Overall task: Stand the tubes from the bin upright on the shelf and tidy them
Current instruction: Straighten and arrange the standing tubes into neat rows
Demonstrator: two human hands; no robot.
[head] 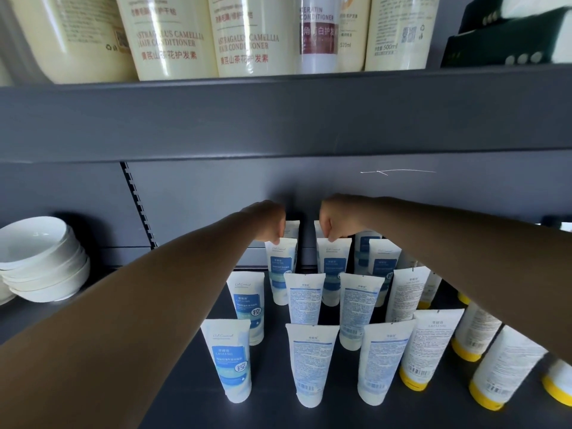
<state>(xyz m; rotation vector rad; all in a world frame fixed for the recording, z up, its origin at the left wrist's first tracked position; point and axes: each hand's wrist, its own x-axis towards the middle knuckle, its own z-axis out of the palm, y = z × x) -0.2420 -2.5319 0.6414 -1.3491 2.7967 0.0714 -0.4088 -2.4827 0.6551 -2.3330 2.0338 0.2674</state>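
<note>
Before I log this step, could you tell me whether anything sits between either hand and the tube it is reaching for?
Nothing visible does. The left hand already pinches the crimped top of one back-row tube, and the right hand pinches the neighbouring tube.

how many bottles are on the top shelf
6, in a row on the upper shelf: far-left cream bottle, two conditioner bottles, maroon-label white bottle, a half-hidden bottle behind it, right cream bottle. Others may stand behind.
</note>
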